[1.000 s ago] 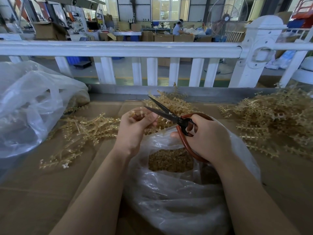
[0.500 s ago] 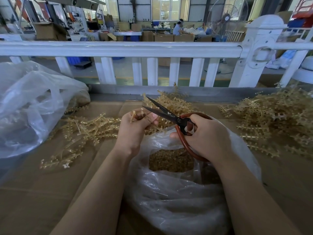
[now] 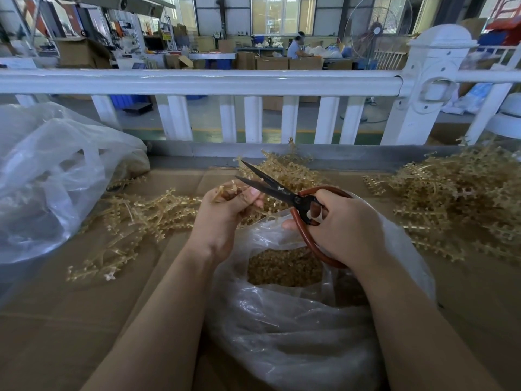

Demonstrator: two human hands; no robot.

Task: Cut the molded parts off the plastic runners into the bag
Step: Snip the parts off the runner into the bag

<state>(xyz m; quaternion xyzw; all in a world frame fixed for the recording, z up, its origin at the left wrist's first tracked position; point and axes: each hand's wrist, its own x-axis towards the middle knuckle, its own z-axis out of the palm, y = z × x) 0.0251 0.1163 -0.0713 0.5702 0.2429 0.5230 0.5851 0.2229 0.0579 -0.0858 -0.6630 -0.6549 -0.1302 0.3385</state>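
Since a second ago your left hand (image 3: 225,213) has turned the runner piece (image 3: 229,190) a little, so its stubs now point up toward the scissor blades, while your right hand has kept its place. Your left hand's fingers and thumb are curled round that pale gold runner piece, pinching it just at the tips of the scissors (image 3: 277,190). Your right hand (image 3: 342,227) grips the red-brown loop handles, and the dark blades stand open in a narrow V pointing toward ten o'clock.

Directly beneath both hands, at six o'clock, sits the clear plastic bag (image 3: 296,328), its mouth open on a heap of cut parts (image 3: 283,268). Uncut runners lie in piles on the cardboard surface (image 3: 70,320): one at nine o'clock (image 3: 135,218), one at twelve o'clock (image 3: 284,170) behind the blades, and a large one at three o'clock (image 3: 456,201). A second clear bag (image 3: 50,179) slumps at ten o'clock. A white railing (image 3: 197,81) crosses the far side. No label or writing is legible on any of it.
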